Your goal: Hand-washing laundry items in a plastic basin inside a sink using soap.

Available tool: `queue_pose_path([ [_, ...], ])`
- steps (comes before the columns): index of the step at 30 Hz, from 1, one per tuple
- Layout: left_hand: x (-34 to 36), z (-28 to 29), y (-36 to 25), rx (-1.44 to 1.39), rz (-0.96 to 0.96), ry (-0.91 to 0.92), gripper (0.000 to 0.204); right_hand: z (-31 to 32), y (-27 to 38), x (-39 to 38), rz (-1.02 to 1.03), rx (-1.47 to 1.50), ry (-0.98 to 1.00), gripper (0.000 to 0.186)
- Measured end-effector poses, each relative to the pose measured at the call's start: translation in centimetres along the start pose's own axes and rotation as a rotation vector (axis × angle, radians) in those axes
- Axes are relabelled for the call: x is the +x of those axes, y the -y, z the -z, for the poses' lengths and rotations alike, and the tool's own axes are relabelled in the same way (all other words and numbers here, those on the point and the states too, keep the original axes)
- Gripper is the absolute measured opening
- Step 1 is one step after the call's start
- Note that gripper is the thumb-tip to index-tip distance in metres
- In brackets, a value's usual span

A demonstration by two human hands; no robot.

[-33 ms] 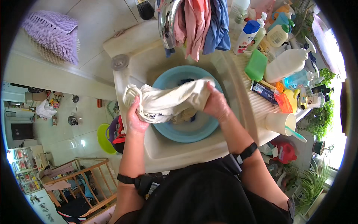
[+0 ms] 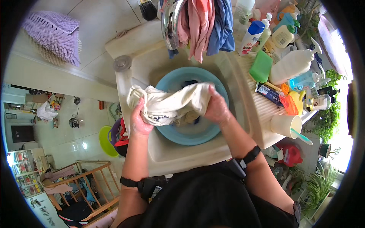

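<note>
A cream-white cloth garment (image 2: 171, 100) with a small dark print is stretched between my hands above a light-blue basin (image 2: 190, 141). Its bunched left end is gripped by my left hand (image 2: 140, 119), thumb on top. My right hand (image 2: 218, 106) grips the other end, with the fingers partly behind the fabric. Below the garment, the basin holds cloudy water (image 2: 192, 131) and some dark and beige cloth, partly covered. Both hands look wet.
The basin stands in a pale sink (image 2: 152, 154). Pink and blue cloths (image 2: 201, 30) hang by the chrome faucet (image 2: 170, 26). Several bottles, a green soap box (image 2: 261, 66) and a white cup (image 2: 285, 125) crowd the ribbed ledge on the right. A lime-green tub (image 2: 107, 141) sits at left.
My right hand has shifted slightly left and down with its end of the garment, so the cloth spans a little less. My left hand has barely moved.
</note>
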State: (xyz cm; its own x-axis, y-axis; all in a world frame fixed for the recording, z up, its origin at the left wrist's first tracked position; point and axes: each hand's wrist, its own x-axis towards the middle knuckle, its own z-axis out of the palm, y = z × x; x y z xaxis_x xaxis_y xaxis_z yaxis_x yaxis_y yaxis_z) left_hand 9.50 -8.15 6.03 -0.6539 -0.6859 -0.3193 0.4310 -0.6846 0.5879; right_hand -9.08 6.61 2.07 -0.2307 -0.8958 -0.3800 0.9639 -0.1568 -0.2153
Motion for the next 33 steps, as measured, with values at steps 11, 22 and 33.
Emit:
queue_pose_path([
  [11,0.6,-0.3,1.4,0.031,0.076,0.022,0.035,1.6,-5.1,0.0,-0.545,-0.138,-0.054,0.052],
  [22,0.3,-0.5,1.7,0.135,-0.036,0.028,0.038,-1.5,-3.2,-1.6,-0.211,-0.406,0.007,0.044],
  [33,-0.5,-2.0,5.3,1.098,-0.619,-0.09,0.016,-3.6,-2.1,1.2,0.283,-0.288,-0.559,0.051],
])
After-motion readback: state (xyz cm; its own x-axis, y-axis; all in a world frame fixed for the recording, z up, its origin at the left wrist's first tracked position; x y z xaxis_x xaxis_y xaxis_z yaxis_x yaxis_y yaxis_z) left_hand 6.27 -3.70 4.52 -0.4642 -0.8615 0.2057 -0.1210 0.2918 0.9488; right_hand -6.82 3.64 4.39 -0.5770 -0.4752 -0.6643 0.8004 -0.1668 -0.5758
